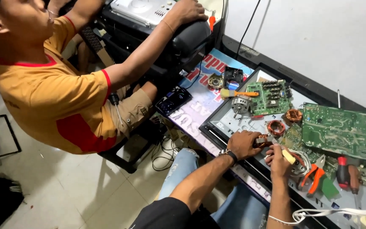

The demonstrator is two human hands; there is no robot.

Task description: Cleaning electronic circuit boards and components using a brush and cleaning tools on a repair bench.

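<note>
Left hand (242, 144) clenched around small copper-wound motor part (262, 141), low over cluttered surface (217, 123). Just right, right hand (278, 161) pinching pale-handled tool (288, 156) against that part. Further right, orange-handled pliers (314, 176), red screwdriver (343, 169), large green circuit board (339, 129).

Just beyond my fingers I see a copper coil ring (275, 127) and a large green circuit board (339, 131), with orange-handled pliers (314, 177) and a red-handled screwdriver (342, 171) just right of them.
</note>
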